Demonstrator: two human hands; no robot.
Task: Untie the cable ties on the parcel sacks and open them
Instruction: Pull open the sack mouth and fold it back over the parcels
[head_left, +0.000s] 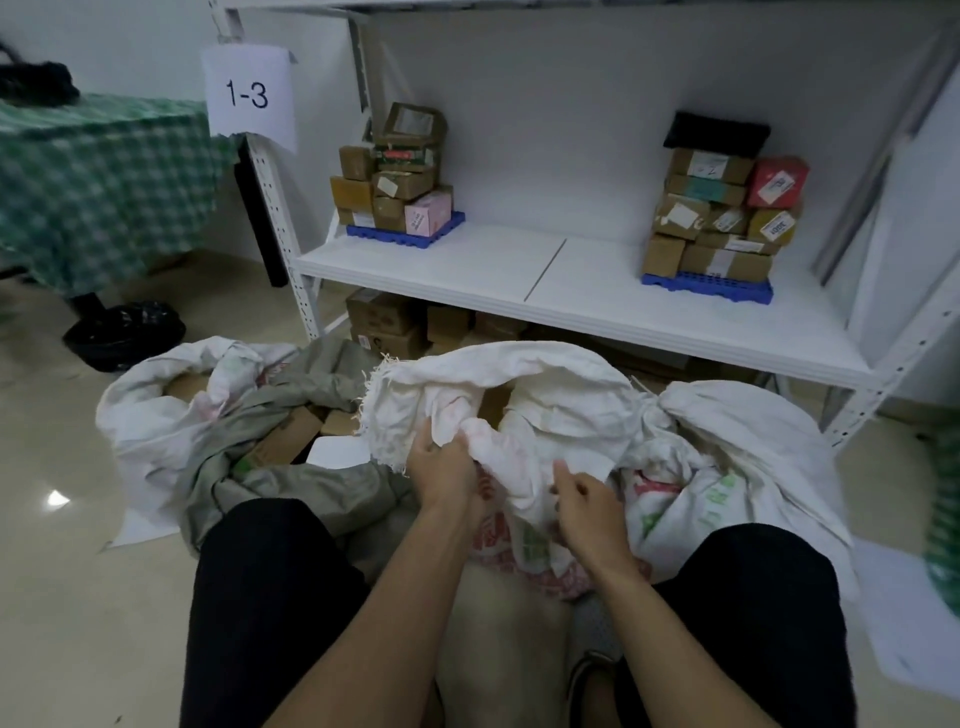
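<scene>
sack (571, 395): on floor before shelf (571, 280), mouth open | left hand (441, 467): fingers curled, gripped sack rim | right hand (587, 499): fingers pinched sack cloth | second sack (156, 410): open, left

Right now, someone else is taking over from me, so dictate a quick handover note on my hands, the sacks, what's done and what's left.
Left hand: gripping the frayed mouth of the white sack in front of you.
Right hand: pinching the same sack's cloth lower down.
That sack's mouth is gaping, with a box showing inside; no cable tie visible on it.
Grey sack and second white sack to the left: already open, boxes showing.
Left: finish spreading this sack open.
</scene>
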